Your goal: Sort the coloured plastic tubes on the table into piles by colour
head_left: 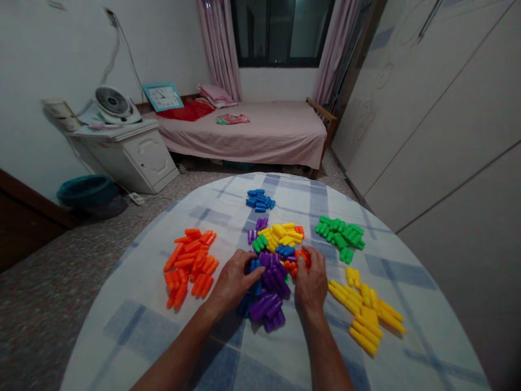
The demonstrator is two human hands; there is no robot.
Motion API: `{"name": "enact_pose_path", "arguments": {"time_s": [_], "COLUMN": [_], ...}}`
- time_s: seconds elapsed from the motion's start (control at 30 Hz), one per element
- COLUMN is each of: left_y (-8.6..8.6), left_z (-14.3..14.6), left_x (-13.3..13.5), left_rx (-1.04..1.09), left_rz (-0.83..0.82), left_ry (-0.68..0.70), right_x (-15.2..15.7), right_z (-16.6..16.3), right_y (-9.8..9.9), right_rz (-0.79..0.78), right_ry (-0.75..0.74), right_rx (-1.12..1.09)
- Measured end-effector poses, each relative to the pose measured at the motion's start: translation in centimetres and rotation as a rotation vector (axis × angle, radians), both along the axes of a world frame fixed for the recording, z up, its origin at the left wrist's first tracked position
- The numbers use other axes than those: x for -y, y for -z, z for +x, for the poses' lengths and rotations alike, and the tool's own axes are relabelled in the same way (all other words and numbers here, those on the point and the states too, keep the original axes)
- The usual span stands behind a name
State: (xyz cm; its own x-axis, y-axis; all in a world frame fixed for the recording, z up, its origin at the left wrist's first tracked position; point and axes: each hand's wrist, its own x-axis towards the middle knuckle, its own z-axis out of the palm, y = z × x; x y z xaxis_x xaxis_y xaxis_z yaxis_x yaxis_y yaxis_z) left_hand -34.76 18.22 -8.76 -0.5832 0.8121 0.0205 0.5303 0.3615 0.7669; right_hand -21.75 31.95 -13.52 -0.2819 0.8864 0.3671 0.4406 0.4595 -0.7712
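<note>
A mixed heap of plastic peg pieces (280,239) lies in the middle of a round table with a checked cloth (171,331). My left hand (234,282) rests on the heap's left side, fingers curled on a blue piece among the purple pieces (268,293). My right hand (311,277) is closed on an orange piece at the heap's right edge. Sorted piles lie around: orange pieces (191,263) at the left, blue pieces (259,200) at the far side, green pieces (341,233) at the right, yellow pieces (368,312) at the near right.
Beyond the table stand a bed with a pink cover (260,133), a white cabinet (130,155) with a fan (112,103) and a clock (163,96), and a teal basin (85,190) on the floor. White wardrobe doors (439,108) line the right.
</note>
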Motion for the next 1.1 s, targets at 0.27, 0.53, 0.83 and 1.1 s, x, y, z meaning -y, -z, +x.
{"name": "enact_pose_path", "arguments": {"time_s": [0.27, 0.53, 0.83, 1.1], "left_y": [-0.1, -1.6, -0.6, 0.2], "left_z": [-0.1, -1.0, 2.0, 3.2], "left_x": [-0.6, 1.3, 5.0, 5.0], "left_rx": [0.084, 0.026, -0.115, -0.146], "left_rz": [0.06, 0.049, -0.264, -0.271], "left_ry": [-0.043, -0.055, 0.08, 0.127], "right_x": [0.0, 0.1, 0.1, 0.0], "right_z": [0.0, 0.1, 0.0, 0.1], "right_y": [0.2, 0.0, -0.2, 0.0], "right_rz": [-0.007, -0.007, -0.011, -0.013], "right_ry": [0.008, 0.005, 0.005, 0.002], "right_rx": [-0.003, -0.023, -0.004, -0.005]}}
